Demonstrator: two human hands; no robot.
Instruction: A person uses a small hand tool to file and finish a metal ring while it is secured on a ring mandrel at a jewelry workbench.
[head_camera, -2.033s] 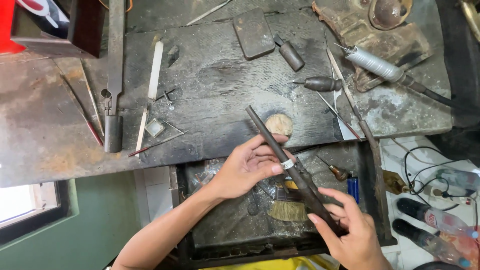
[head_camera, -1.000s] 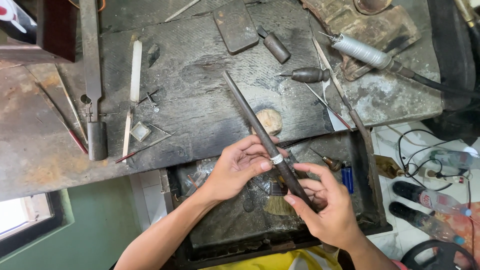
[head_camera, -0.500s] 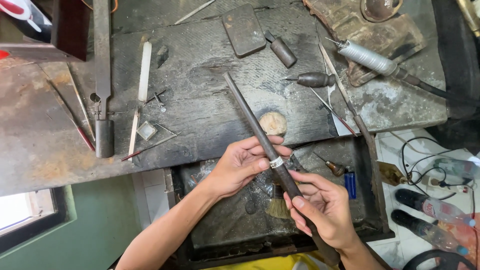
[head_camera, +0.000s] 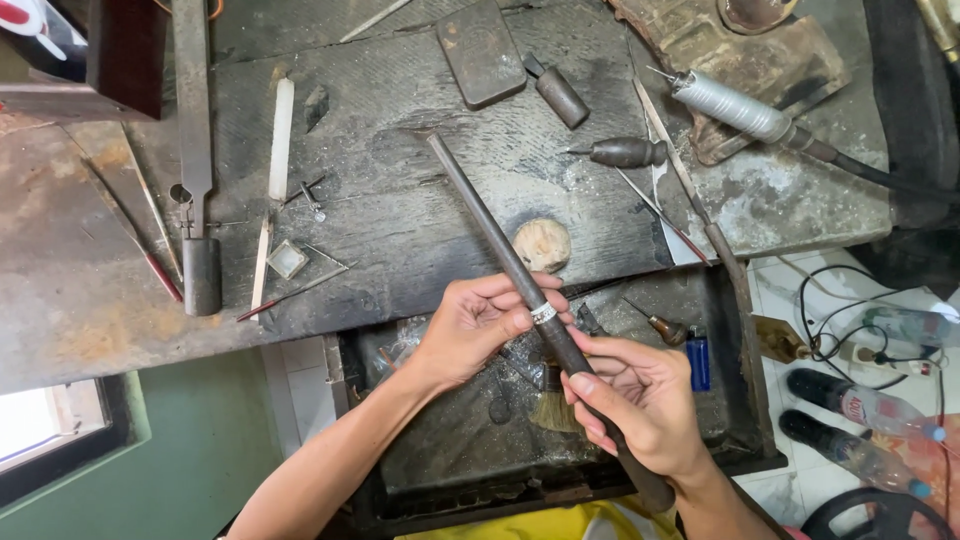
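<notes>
Hands: two, both the person's own, both over the open drawer (head_camera: 745, 380) under the workbench (head_camera: 420, 220).
Left hand (head_camera: 480, 325): fingers and thumb closed around the silver ring (head_camera: 543, 313), pinching it on the rod.
Right hand (head_camera: 640, 400): fingers wrapped shut around the lower part of the tapered rod (head_camera: 500, 235), just below the ring.
Tapered rod: one, dark metal, lying slantwise; thin tip up over the bench top, thick end down past the right wrist.
Silver ring: one, seated around the rod about midway, between the two hands, touching the left fingertips.
Brush (head_camera: 552, 405): one, pale bristles, in the drawer beneath the hands.
Blue lighter (head_camera: 698, 362): one, in the drawer, right of the right hand.
Wooden-handled tools: two; one dark on the bench (head_camera: 625, 152), one small in the drawer (head_camera: 662, 327).
White stick (head_camera: 281, 138): one, on the bench, well left of the rod.
Flat dark block (head_camera: 480, 52): one, at the bench's far edge.
Rotary handpiece (head_camera: 735, 108): one, silver, with cable, upper right.
Round pale stub (head_camera: 541, 243): one, on the bench just right of the rod.
Bottles (head_camera: 860, 405): two, on the floor at right.
</notes>
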